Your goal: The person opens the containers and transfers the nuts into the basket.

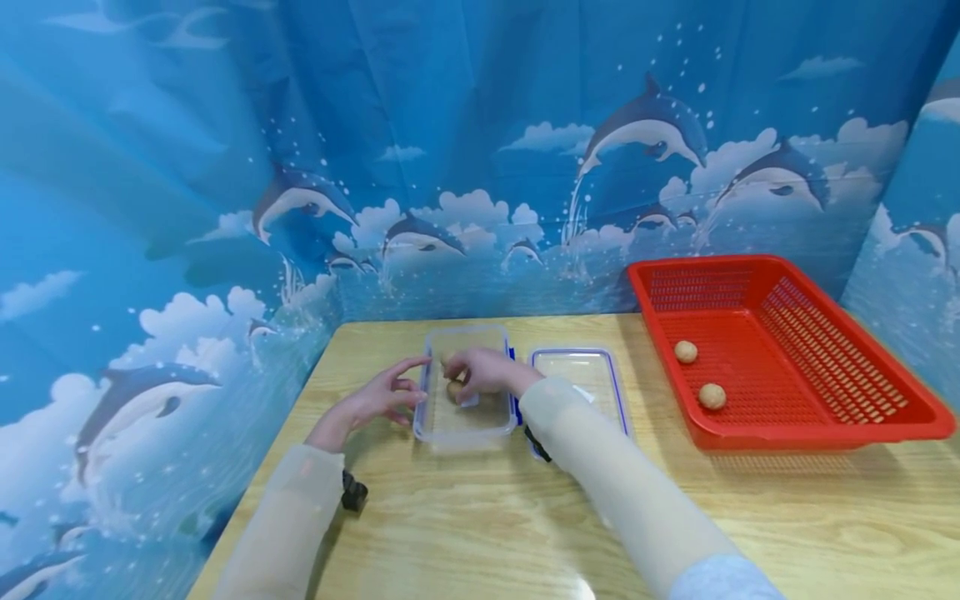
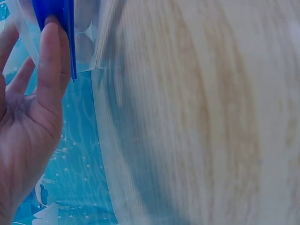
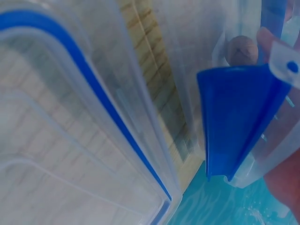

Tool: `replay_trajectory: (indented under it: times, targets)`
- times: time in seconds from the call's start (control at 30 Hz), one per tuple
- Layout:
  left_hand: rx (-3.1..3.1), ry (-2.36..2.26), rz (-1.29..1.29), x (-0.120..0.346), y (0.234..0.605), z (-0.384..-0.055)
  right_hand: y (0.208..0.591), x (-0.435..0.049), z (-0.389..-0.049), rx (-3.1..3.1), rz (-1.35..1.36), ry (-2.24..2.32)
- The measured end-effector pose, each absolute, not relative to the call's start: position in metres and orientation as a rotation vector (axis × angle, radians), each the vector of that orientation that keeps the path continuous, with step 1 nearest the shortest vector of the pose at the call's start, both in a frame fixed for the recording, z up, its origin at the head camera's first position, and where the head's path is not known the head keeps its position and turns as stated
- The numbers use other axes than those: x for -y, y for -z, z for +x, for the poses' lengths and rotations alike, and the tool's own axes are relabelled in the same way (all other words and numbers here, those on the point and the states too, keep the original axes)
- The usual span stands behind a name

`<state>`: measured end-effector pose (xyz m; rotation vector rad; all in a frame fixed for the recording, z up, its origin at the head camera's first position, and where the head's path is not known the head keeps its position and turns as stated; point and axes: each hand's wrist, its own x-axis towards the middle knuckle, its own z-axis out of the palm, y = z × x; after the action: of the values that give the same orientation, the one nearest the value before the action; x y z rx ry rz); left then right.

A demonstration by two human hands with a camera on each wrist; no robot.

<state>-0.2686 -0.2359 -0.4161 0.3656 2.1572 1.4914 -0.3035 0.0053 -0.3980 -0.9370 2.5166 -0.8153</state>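
A clear plastic food container [image 1: 467, 434] with blue latches stands on the table, with no lid on it. Inside it, the curled fingers of my right hand [image 1: 486, 372] pinch a walnut [image 1: 454, 389], a pale-brown rough ball that also shows as a walnut [image 3: 242, 50] in the right wrist view. My left hand [image 1: 372, 398] is at the container's left side, fingers apart and fingertips at the wall. In the left wrist view, a finger of the left hand [image 2: 33, 112] rests against a blue latch [image 2: 56, 28]. Rounded shapes show through the wall there.
The clear lid [image 1: 577, 363] with a blue seal lies right of the container, partly under my right forearm. A red plastic basket [image 1: 825, 435] stands farther right, holding two walnuts [image 1: 712, 397]. A dolphin-print curtain [image 1: 465, 150] hangs behind the wooden table [image 1: 465, 517].
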Motion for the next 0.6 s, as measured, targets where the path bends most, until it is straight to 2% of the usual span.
replay_trajectory:
  times: [0.6]
  targets:
    - [-2.15,-1.488,0.358,0.2349,0.4171,-0.2687,0.4026,-0.0027,-0.3015,-2.612,-1.076,0.501]
